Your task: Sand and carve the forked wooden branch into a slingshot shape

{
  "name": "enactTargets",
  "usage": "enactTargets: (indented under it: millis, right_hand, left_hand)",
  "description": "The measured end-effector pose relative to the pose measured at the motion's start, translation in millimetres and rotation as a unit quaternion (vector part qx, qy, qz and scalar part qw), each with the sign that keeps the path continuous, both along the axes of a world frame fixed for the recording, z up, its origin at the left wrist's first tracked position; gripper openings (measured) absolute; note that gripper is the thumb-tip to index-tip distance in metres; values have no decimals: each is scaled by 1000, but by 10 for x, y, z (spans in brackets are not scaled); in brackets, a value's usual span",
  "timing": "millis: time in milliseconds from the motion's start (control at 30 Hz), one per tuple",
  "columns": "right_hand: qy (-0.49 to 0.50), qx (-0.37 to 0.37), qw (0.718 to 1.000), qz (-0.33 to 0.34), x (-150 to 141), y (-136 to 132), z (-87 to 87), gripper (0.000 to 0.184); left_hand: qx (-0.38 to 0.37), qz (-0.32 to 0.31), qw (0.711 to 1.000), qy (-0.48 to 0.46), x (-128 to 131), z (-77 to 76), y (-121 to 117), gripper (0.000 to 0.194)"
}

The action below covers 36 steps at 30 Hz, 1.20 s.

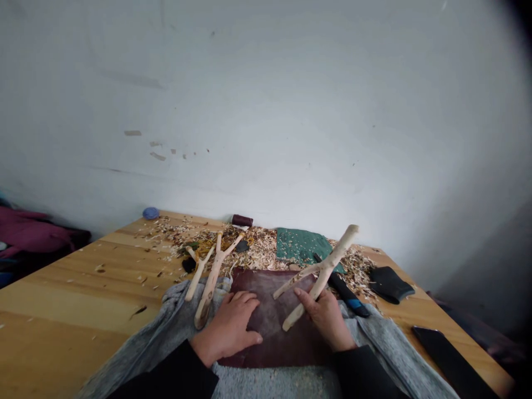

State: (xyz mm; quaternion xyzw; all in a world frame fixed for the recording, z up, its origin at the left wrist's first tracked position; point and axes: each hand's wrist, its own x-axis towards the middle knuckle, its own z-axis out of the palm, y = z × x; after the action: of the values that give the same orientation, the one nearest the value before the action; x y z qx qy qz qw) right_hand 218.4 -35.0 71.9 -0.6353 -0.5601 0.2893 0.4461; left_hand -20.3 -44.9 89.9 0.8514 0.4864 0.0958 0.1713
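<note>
My right hand grips a peeled forked branch, its thumb along the wood and its thick end pointing up to the right. Under both hands lies a dark red sheet, dusty in the middle. My left hand rests flat on the sheet's left side, fingers apart, holding nothing. Just beyond it, a larger Y-shaped peeled branch and a smaller forked one lean across a grey cloth. A tool with a black and blue handle lies beside my right hand, partly hidden by the branch.
Wood shavings cover the back of the wooden table. A green sheet, a dark thread spool and a blue ball sit near the wall. On the right are a black folded piece and a black phone.
</note>
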Motion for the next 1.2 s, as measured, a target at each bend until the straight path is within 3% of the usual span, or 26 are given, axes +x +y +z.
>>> enactTargets:
  millis: [100, 367, 433, 500, 600, 667, 833, 967, 1033, 1200]
  right_hand:
    - [-3, -15, 1000, -1, 5, 5, -3, 41]
    - [-102, -2, 975, -196, 409, 122, 104, 45]
    - [-75, -11, 984, -164, 361, 106, 98, 45]
    - [-5, -37, 996, -78, 228, 62, 67, 44]
    - [45, -80, 995, 30, 7, -14, 9, 44]
    - [53, -84, 993, 61, -53, -31, -13, 44]
    - [0, -51, 995, -81, 218, 72, 29, 43]
    - [-72, -23, 977, -198, 435, 137, 97, 44]
    - [-50, -21, 985, -167, 385, 117, 93, 43]
    - [55, -80, 995, 14, 9, -17, -2, 45]
  left_hand:
    - [1, -2, 1000, -3, -2, -6, 0, 57]
    - [3, -4, 1000, -8, -9, -27, -2, 57]
    - [4, -3, 1000, -10, -8, -37, 3, 57]
    - [5, -3, 1000, -8, -4, -39, 4, 57]
    - [3, -2, 1000, 0, 6, -17, -4, 57]
    - [2, 0, 1000, 1, 12, 6, -11, 57]
    - [-8, 1, 1000, 3, 5, 28, -20, 57]
    - [-3, -1, 1000, 3, -7, 13, -20, 56]
    - [1, -1, 1000, 0, -6, 14, -21, 56]
    - [3, -5, 1000, -2, 3, 27, -17, 55]
